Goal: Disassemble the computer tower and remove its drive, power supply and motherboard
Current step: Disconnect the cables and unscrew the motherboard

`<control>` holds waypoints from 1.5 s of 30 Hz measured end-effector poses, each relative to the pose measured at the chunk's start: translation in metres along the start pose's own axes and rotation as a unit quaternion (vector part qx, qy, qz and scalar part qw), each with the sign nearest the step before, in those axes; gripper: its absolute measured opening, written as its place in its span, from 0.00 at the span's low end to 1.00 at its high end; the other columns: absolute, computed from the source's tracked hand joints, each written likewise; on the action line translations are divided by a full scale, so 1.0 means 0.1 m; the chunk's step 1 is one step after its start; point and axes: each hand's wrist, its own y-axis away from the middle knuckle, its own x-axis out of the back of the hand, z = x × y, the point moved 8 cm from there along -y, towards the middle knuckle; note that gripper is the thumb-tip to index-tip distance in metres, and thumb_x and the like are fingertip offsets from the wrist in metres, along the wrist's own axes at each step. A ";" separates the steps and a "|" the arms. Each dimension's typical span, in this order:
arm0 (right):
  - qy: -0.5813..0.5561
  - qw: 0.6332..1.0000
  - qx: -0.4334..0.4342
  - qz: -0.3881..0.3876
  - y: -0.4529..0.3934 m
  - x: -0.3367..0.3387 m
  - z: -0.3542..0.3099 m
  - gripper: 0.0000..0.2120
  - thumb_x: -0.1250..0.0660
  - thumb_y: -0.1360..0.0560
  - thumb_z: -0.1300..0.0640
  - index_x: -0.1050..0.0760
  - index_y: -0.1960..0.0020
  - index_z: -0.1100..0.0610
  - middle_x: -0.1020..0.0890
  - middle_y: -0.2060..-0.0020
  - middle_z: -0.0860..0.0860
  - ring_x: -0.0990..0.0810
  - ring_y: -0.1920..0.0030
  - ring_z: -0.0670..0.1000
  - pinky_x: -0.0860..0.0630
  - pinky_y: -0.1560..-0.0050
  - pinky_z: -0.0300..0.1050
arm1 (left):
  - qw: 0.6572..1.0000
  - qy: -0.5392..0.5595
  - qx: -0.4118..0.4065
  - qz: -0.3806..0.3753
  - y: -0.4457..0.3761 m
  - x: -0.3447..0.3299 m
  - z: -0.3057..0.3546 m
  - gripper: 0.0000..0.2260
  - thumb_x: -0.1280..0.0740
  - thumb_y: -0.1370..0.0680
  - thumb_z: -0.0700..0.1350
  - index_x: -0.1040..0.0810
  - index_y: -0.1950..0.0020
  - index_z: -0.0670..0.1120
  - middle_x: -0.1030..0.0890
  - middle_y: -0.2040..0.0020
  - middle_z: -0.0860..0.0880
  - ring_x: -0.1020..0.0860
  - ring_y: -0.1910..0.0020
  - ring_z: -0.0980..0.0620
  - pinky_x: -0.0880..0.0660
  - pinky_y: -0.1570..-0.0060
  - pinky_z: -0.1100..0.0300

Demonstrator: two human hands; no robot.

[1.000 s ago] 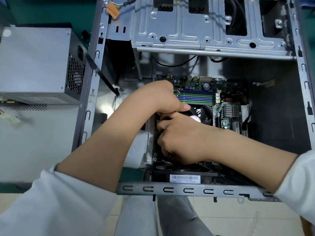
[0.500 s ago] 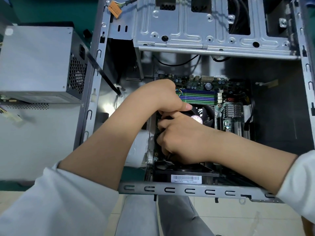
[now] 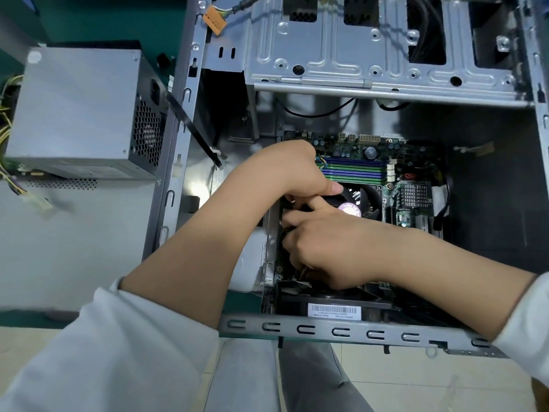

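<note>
The open computer tower (image 3: 178,162) lies on its side with the green motherboard (image 3: 371,153) still inside. A black cooler fan (image 3: 367,200) sits on the board below the blue and green memory slots (image 3: 353,172). My left hand (image 3: 291,171) reaches in from the left, thumb pressed on the fan's top edge and fingers curled at its upper left corner. Just below, my right hand (image 3: 326,242) grips the fan's left side, fingers wrapped around black parts that they hide. The grey power supply (image 3: 80,114) stands outside the case at the left.
An empty metal drive cage (image 3: 371,55) spans the top of the case. A flat black cable (image 3: 193,129) hangs over the left frame rail. An orange connector (image 3: 215,19) dangles at the upper left. The case's front rail (image 3: 326,331) lies near my legs.
Both hands stay on the cooler fan's left side; my right index finger has stretched out slightly. The view has shifted a little.
</note>
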 end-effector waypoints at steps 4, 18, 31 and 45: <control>-0.110 0.993 -0.004 0.046 0.05 0.13 0.07 0.02 0.33 0.29 0.54 0.22 0.59 0.51 0.26 0.61 0.43 0.34 0.52 0.47 0.37 0.42 0.47 | 1.000 0.004 -0.002 -0.003 0.01 0.00 0.00 0.21 0.32 0.28 0.62 0.28 0.67 0.46 0.27 0.72 0.51 0.29 0.73 0.54 0.37 0.73 0.61; -0.129 0.954 -0.081 0.259 0.33 0.50 0.48 0.08 0.35 0.27 0.70 0.26 0.50 0.63 0.27 0.46 0.57 0.29 0.43 0.58 0.28 0.43 0.53 | 0.976 0.208 0.019 -0.062 0.25 0.04 -0.07 0.36 0.58 0.24 0.70 0.20 0.59 0.45 0.18 0.70 0.48 0.20 0.69 0.49 0.24 0.49 0.51; -0.381 0.830 -0.271 0.305 0.50 0.36 0.99 0.08 0.39 0.21 0.62 0.28 0.51 0.50 0.26 0.57 0.42 0.29 0.56 0.38 0.34 0.53 0.38 | 0.983 0.155 0.018 -0.097 0.29 0.01 -0.25 0.06 0.32 0.23 0.44 0.23 0.48 0.45 0.20 0.59 0.48 0.21 0.63 0.51 0.23 0.58 0.56; -0.330 0.856 -0.329 0.224 0.87 0.19 1.00 0.09 0.34 0.24 0.58 0.23 0.45 0.48 0.25 0.52 0.42 0.25 0.47 0.46 0.31 0.45 0.41 | 0.987 0.101 0.112 0.045 0.12 0.00 -0.44 0.09 0.32 0.24 0.38 0.24 0.46 0.36 0.18 0.52 0.38 0.18 0.53 0.39 0.21 0.51 0.48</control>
